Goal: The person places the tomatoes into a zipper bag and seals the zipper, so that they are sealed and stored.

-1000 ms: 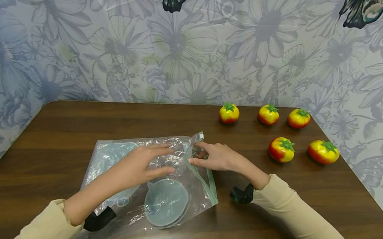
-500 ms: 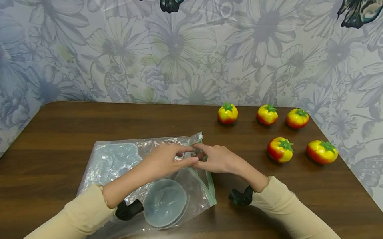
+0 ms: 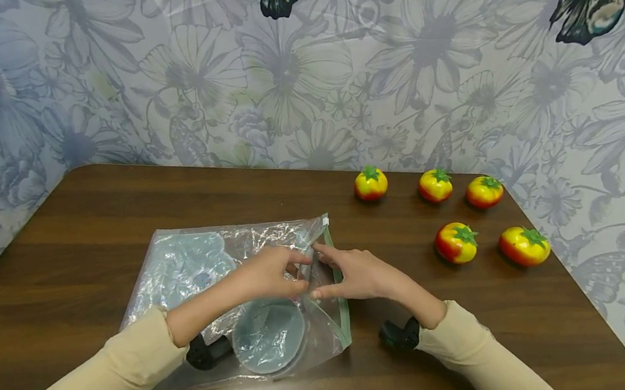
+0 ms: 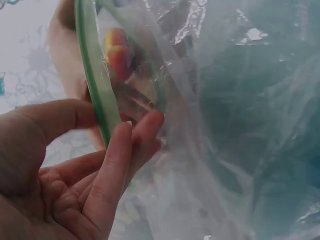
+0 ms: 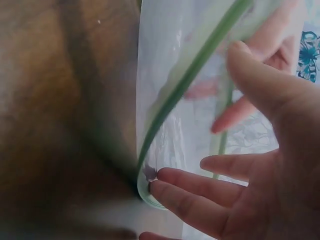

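A clear zip bag (image 3: 327, 334) with a green-edged mouth lies flat on the table, its mouth toward the right. Inside are a round, pale blue dish-like piece (image 3: 270, 345) and a larger pale blue piece (image 3: 185, 264) of unclear kind. My left hand (image 3: 272, 274) is over the bag. In the left wrist view its thumb and fingers pinch the green zip strip (image 4: 97, 75). Facing it at the mouth is my right hand (image 3: 358, 272), fingers extended and spread. Its fingertips (image 5: 162, 182) touch the bag's green edge in the right wrist view.
Several red-and-yellow tomato-like fruits with green tops, one of them a front fruit (image 3: 456, 243), stand at the right of the brown wooden table (image 3: 86, 231). A flower-patterned cloth (image 3: 287, 93) hangs behind the table's back edge.
My left hand has moved right from over the bag to its mouth, then slightly back, and now pinches the zip edge. My right hand's thumb and fingers have spread wider.
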A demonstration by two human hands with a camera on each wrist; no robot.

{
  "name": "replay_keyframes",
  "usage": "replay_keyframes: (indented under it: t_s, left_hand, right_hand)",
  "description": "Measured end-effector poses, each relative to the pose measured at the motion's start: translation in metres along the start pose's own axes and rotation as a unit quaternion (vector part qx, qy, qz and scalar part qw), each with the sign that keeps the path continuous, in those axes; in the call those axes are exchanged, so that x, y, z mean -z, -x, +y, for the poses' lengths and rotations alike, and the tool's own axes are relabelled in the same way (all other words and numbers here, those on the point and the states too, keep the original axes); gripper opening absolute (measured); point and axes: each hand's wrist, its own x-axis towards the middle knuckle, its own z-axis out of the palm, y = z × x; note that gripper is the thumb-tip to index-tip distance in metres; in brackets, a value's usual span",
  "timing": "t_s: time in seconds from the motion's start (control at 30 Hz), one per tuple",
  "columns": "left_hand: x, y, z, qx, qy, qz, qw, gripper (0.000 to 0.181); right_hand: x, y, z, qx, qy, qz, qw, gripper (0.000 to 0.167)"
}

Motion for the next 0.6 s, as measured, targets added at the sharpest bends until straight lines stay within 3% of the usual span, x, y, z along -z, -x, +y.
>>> replay_keyframes:
  t_s: [0.1, 0.33, 0.6]
  left_hand:
    - [-0.004, 0.001, -0.003, -0.002, -0.009, 0.002, 1.0, 0.039]
    - [-0.006, 0.005, -0.005, -0.019, 0.004, 0.047, 0.9987, 0.028]
    - [-0.001, 0.009, 0.002, -0.01, 0.037, 0.065, 0.9972, 0.044]
  right_hand:
    - [-0.004, 0.005, 0.004, 0.024, -0.007, -0.005, 0.9997, 0.091]
    - [-0.015, 0.016, 0.015, 0.075, -0.024, -0.029, 0.9965, 0.098]
    - [-0.026, 0.018, 0.026, 0.12, -0.022, -0.034, 0.9919, 0.097]
